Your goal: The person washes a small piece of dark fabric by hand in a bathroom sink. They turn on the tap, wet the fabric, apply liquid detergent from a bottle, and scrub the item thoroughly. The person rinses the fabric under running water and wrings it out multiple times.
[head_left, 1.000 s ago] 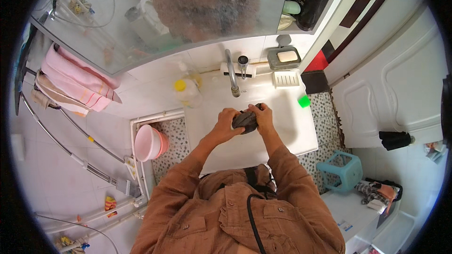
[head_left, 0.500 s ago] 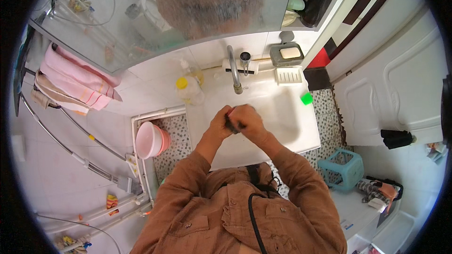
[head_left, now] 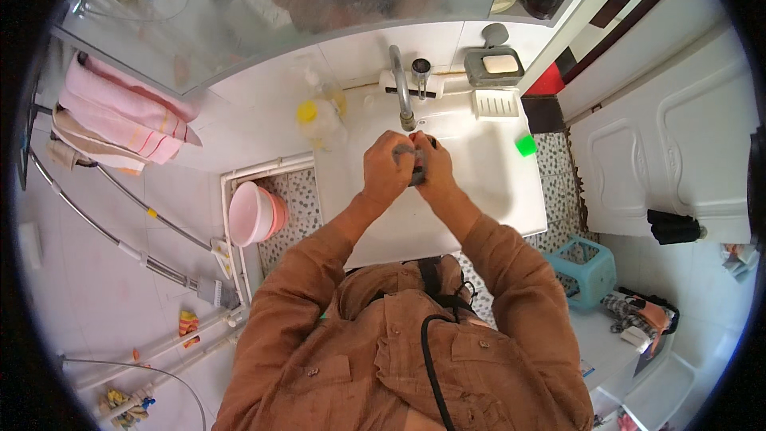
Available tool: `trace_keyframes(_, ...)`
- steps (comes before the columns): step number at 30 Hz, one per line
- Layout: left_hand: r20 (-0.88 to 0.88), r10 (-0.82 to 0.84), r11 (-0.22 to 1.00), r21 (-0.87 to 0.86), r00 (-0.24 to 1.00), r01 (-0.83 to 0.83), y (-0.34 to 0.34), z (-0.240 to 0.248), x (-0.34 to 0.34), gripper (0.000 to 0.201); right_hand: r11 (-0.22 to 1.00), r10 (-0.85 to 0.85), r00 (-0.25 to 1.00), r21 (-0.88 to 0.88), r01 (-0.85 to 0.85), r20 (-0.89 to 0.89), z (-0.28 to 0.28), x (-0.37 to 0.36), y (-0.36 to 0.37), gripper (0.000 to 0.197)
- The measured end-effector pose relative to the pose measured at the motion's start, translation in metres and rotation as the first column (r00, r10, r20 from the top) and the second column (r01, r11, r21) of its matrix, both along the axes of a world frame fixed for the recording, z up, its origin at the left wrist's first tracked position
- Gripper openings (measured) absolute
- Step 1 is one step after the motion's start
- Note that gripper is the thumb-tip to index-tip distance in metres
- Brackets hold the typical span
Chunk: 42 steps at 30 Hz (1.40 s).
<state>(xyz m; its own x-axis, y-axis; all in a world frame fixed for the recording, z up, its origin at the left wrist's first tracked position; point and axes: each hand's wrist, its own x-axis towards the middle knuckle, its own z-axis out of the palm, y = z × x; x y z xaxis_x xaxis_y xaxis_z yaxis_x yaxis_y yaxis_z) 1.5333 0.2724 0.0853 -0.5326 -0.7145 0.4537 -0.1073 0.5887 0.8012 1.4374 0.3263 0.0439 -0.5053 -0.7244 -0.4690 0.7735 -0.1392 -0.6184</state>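
Both hands mid-frame over white sink point(head_left: 495, 191), under tap point(head_left: 401, 88). Left hand point(head_left: 385, 169) & right hand point(head_left: 435, 166) fingers curled round small dark object point(head_left: 416, 166) pinched betw. palms; long axis unclear.

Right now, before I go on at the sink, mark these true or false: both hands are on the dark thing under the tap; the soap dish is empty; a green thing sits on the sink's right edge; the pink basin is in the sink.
1. Both hands, left hand and right hand, clasp the dark object below the tap. True.
2. The soap dish is empty. False: a pale soap bar lies in it.
3. A small green object sits on the right edge of the sink. True.
4. The pink basin is in the sink. False: it stands on the floor left of it.
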Motion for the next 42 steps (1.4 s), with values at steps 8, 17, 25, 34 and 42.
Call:
trace_keyframes(8, 0.063, -0.234, 0.950, -0.198, 0.970, 0.242, -0.006, 0.012, -0.010, 0.006, 0.928, 0.372, 0.928, 0.013, -0.372, 0.039, 0.014, -0.033, 0.003, 0.022)
trace_keyframes(17, 0.240, -0.366, 0.825, -0.363, 0.899, 0.433, 0.000, 0.023, -0.011, 0.013, 0.778, 0.628, 0.777, -0.082, -0.623, 0.041, -0.005, -0.048, 0.006, 0.015)
trace_keyframes(25, 0.231, -0.460, 0.698, -0.501, 0.857, 0.511, -0.005, 0.007, -0.001, 0.019, 0.869, 0.490, 0.860, -0.155, -0.470, 0.139, -0.010, -0.030, 0.024, 0.017)
trace_keyframes(34, 0.174, -0.142, 0.971, -0.168, 0.974, 0.172, 0.003, -0.046, 0.028, 0.046, 0.890, 0.448, 0.778, 0.300, -0.343, -0.440, -0.024, -0.044, 0.045, 0.010)
trace_keyframes(42, -0.345, -0.092, -0.440, 0.855, 0.934, 0.273, -0.017, -0.044, 0.026, 0.066, 0.761, -0.196, -0.454, 0.157, -0.630, -0.869, 0.035, -0.024, 0.037, 0.009)
